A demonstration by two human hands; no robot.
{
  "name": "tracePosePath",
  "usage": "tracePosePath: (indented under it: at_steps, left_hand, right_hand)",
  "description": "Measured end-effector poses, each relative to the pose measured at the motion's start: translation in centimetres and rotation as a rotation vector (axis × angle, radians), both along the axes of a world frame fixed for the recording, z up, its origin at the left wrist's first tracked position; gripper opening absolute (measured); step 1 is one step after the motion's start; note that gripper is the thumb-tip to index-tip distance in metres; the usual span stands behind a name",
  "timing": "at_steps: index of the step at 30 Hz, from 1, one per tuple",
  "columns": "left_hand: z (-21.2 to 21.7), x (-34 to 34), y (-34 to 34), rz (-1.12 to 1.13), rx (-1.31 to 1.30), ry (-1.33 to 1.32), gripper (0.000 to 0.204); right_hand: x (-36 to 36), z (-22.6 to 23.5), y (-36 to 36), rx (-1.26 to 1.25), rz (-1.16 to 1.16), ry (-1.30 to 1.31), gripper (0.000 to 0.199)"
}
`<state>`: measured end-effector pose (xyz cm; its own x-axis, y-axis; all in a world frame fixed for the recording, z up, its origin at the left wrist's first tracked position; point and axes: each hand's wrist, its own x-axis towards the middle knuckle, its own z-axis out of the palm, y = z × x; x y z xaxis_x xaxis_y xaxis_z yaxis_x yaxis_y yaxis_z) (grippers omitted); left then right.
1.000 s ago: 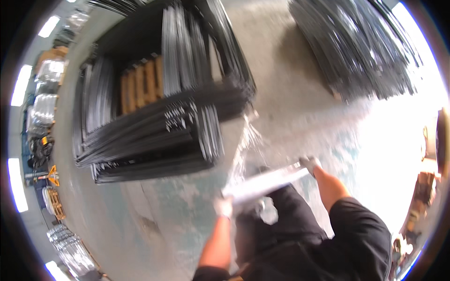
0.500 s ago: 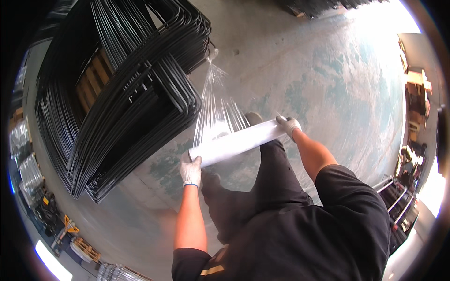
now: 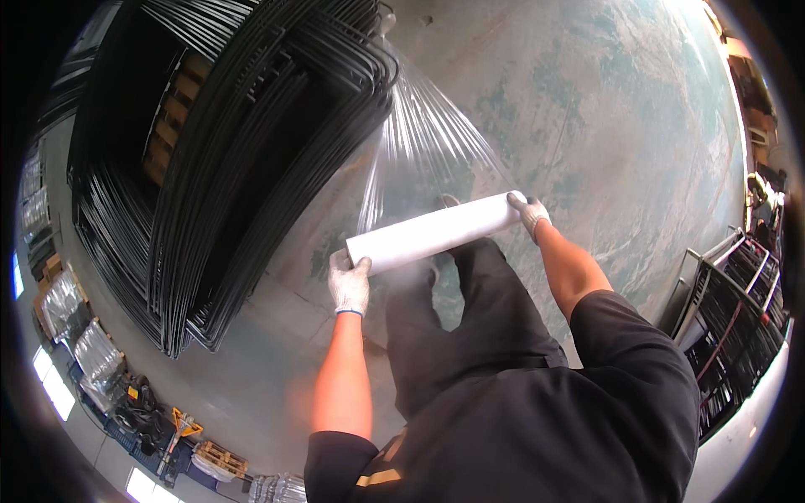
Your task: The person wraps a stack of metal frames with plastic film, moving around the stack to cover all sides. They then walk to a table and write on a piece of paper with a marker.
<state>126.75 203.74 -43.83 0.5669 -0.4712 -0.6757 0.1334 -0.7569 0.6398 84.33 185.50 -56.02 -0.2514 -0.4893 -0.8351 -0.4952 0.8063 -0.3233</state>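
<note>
A thick white roll of stretch film (image 3: 436,231) spans the gap between my two gloved hands, tilted slightly up to the right. My left hand (image 3: 348,279) grips its left end, thumb on top. Around the right end my right hand (image 3: 529,215) is closed. From the roll a clear sheet of film (image 3: 432,126) fans out, narrowing to a bunched knot at the far corner of a large stack of black bent metal frames (image 3: 251,193). The stack stands to my left, with wooden pallet slats (image 3: 172,117) showing through its middle.
Concrete floor (image 3: 604,126) with worn green patches stretches ahead and right. A metal rack (image 3: 729,318) holding dark parts stands at the right. Along the left are film-wrapped bundles (image 3: 96,352), a yellow-handled pallet jack (image 3: 180,427) and a small wooden pallet (image 3: 220,459).
The film has stretched longer and fanned wider as I stepped back from the stack. The roll stays in both hands, and the view has shifted.
</note>
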Motion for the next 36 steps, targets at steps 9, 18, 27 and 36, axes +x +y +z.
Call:
tracePosePath:
  at_steps: [9, 18, 27, 36]
  left_hand:
    - [-1.4, 4.9, 10.4, -0.139, 0.007, 0.059, 0.045]
    - [-1.9, 12.7, 19.5, -0.259, -0.038, -0.022, 0.043]
    - [-0.3, 18.3, 28.2, -0.443, -0.026, -0.262, 0.044]
    - [-1.9, 25.4, 36.4, -0.642, -0.051, -0.316, 0.040]
  right_hand:
    - [1.7, -2.6, 15.6, -0.006, -0.073, 0.094, 0.111]
    - [9.7, -3.8, 31.6, -0.031, -0.160, 0.093, 0.098]
    - [17.9, -5.3, 44.3, 0.085, -0.202, 0.072, 0.103]
    - [24.0, -8.1, 57.3, 0.086, -0.190, 0.219, 0.109]
